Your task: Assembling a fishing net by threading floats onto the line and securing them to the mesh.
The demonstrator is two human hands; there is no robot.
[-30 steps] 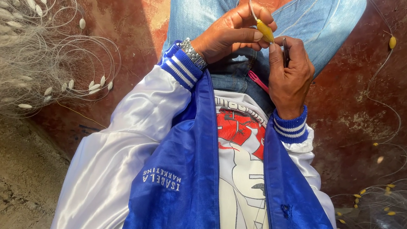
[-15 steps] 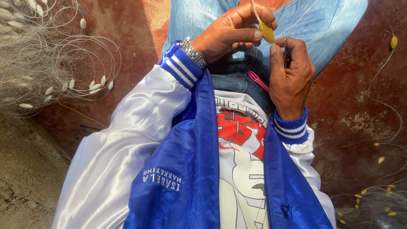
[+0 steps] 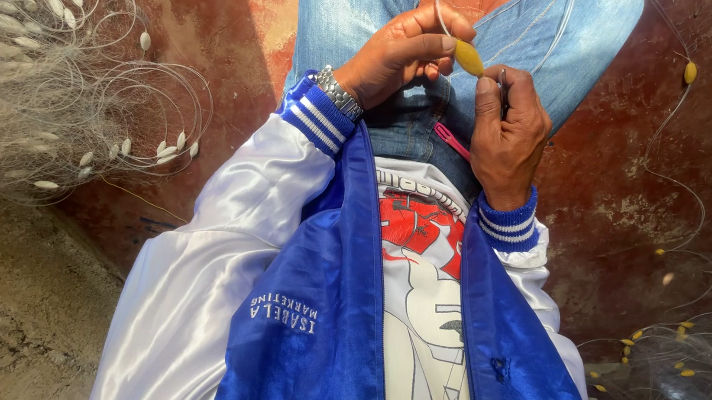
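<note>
My left hand [image 3: 409, 53], with a metal watch on the wrist, pinches a small yellow oval float [image 3: 468, 58] threaded on a thin white line [image 3: 437, 3] that runs up out of view. My right hand [image 3: 509, 132] is closed around a thin dark tool [image 3: 503, 82] whose tip stands right beside the float. Both hands meet over my lap, above blue jeans [image 3: 348, 8]. A pink object [image 3: 451, 140] lies on my lap under the hands.
A heap of fine fishing net with white floats [image 3: 63, 76] lies at the left. More net with yellow floats [image 3: 681, 353] sits at the lower right, and a line with a yellow float [image 3: 689, 72] trails at the upper right. The floor is red-brown [image 3: 633, 209].
</note>
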